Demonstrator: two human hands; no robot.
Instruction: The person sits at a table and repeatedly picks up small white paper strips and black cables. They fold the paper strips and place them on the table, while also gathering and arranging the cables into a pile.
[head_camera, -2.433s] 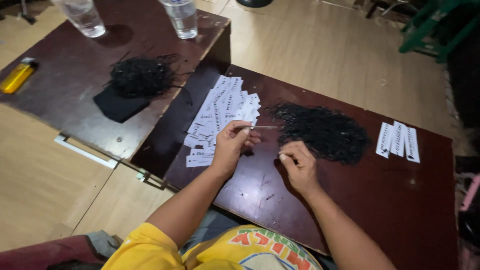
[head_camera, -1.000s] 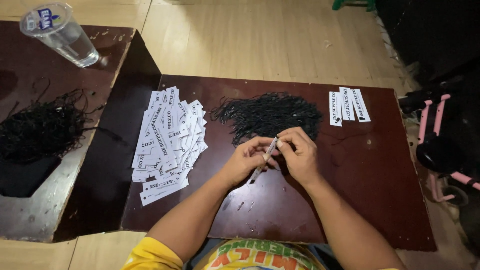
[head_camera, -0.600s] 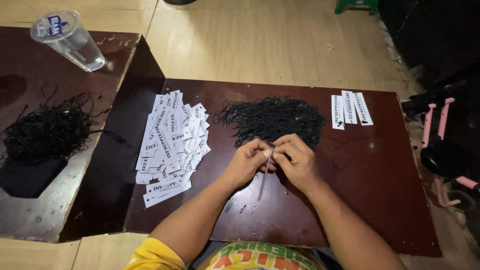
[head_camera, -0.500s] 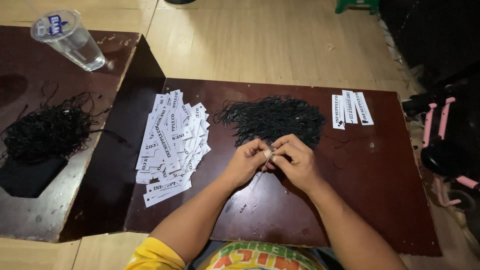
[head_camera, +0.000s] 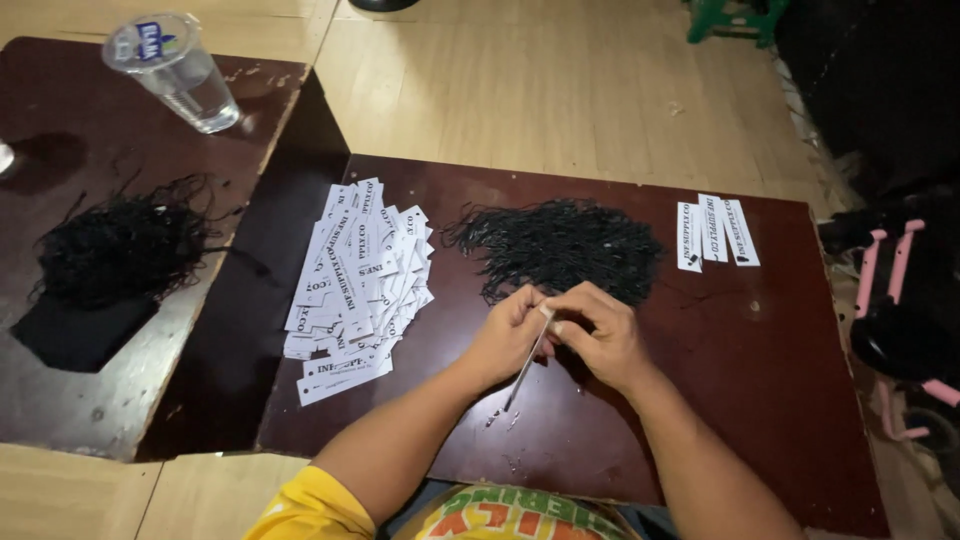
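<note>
Head view, L to R. Far left, on a second counter (head_camera: 60, 400): a clear plastic cup (head_camera: 175, 72) and a tangle of black cords (head_camera: 125, 245), both well apart from your hands. On the main counter (head_camera: 780, 400), a fanned stack of white paper tags (head_camera: 362, 275) lies left of your left hand (head_camera: 508, 335), near but not touching.

Centre: both hands meet over the counter, w/ one white tag strip (head_camera: 527, 362) between them. Your left grip is clenched on its upper end, thumb and fingers pinching. Your right hand (head_camera: 600, 335) is pinched at that same top end, fingertips touching the left's; can't tell if it also holds a cord, too small to see. The strip's long axis runs diagonal: top end up-right at the fingertips, free end pointing down-left toward your body, seen edge-on. Both hands are equally near it.

Just beyond the hands: a pile of black cords (head_camera: 560, 245), closer to your right hand. Far right: three white tags (head_camera: 716, 232) in a row, long axes running away from you.
</note>
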